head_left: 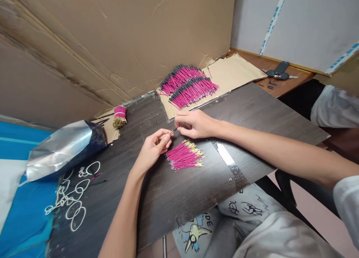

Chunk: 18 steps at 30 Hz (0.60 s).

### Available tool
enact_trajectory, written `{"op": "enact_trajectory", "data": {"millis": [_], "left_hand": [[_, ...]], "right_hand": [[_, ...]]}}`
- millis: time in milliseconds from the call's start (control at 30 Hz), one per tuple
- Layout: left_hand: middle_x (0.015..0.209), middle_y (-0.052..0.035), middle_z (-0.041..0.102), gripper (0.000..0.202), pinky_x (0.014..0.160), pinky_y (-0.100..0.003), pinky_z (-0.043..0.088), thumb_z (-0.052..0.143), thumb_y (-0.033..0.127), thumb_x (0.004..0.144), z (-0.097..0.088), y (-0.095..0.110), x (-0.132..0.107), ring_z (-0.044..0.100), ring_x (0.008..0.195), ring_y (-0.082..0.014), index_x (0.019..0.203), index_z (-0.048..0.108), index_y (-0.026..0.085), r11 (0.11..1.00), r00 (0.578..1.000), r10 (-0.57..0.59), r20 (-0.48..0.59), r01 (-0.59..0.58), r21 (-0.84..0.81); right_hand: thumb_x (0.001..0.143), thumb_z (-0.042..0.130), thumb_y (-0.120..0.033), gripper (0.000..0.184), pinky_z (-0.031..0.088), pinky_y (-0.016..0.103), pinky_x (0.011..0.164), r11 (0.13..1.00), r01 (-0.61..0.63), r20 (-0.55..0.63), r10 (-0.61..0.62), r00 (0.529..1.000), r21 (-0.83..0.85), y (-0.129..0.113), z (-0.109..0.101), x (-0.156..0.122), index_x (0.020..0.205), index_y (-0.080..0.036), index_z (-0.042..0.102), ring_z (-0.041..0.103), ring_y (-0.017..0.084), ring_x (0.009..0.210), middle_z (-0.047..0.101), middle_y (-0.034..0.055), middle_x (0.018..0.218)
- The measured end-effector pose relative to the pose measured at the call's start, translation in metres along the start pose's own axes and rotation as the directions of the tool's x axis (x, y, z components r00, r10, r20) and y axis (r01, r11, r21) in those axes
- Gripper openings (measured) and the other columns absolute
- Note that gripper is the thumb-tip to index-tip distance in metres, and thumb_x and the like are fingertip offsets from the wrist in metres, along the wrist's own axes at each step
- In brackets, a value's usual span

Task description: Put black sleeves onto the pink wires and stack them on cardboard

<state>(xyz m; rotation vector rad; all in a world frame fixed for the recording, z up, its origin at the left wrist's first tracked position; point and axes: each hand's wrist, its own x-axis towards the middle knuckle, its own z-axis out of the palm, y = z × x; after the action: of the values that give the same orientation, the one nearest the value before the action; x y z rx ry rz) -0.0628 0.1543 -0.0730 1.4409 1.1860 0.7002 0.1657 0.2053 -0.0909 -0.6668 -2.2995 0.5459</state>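
Observation:
Above the dark tabletop, my left hand is closed in a pinch on a wire, whose gold-coloured tip shows at the fingertips. My right hand comes in from the right, its thumb and fingers pinching a small black sleeve that meets this tip. How far the sleeve covers the tip is too small to tell. Just below both hands lies a loose row of magenta wires with gold ends toward the right. Farther back are two layered rows of magenta wires with black-sleeved ends.
The sleeved wires rest on a cardboard sheet. To the left are a banded wire bundle, a silver bag and white rubber bands. Keys with a black holder and black tube bits lie at right. Cardboard walls stand behind.

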Motion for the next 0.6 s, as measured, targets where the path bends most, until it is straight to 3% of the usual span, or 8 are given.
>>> {"op": "enact_trajectory", "data": {"millis": [600], "left_hand": [[0.062,0.0046,0.04,0.033,0.045,-0.02,0.023,0.067,0.05,0.092,-0.0001,-0.0022,-0.0003,0.031,0.051,-0.0081,0.093,0.062,0.017,1.0,0.999,0.002,0.038,-0.003,0.025]], "right_hand": [[0.1,0.051,-0.019,0.01,0.034,0.029,0.075,0.998,0.055,0.046,-0.055,0.997,-0.002,0.0044,-0.0021,-0.0003,0.094,-0.018,0.059,0.047,0.014,0.078,0.058,0.0033,0.095]]}}
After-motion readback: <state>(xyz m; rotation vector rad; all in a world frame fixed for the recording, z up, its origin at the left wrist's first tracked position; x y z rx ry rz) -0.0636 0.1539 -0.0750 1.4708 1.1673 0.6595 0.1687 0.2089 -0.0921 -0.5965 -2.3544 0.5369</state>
